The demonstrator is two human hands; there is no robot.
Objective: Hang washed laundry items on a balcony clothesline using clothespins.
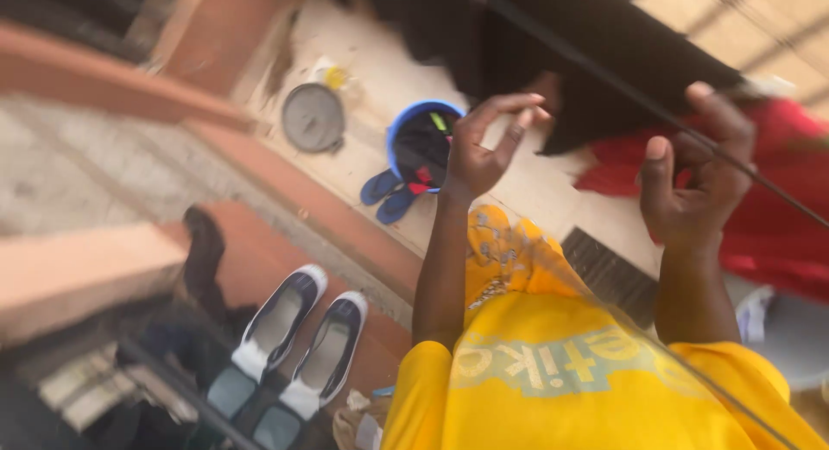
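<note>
The black cloth [596, 61] hangs over the line [656, 113] in front of me, draped across the top of the view, with a red cloth [777, 208] beside it on the right. My right hand [695, 186] is raised at the line, its grip partly closed: the fingers curl over toward the black cloth's lower edge and the thumb stands up apart from them. The picture is blurred, so I cannot tell whether the fingertips actually pinch the cloth or only touch it. My left hand [484, 148] is lifted just below the black cloth, grip loose and apart, fingers bent, holding nothing that I can make out.

Under my arms is my yellow shirt [553, 372]. Behind the left hand, on the floor [363, 61], stands a blue basin [420, 143] with dark clothes in it, and a pair of blue slippers [389, 195] lies touching its near side. Farther off lies a grey round lid [313, 117]. Nearer me, on a red step [259, 260], sits a pair of dark shoes with white trim [302, 338]. The line runs slantwise between my hands and the floor things.
</note>
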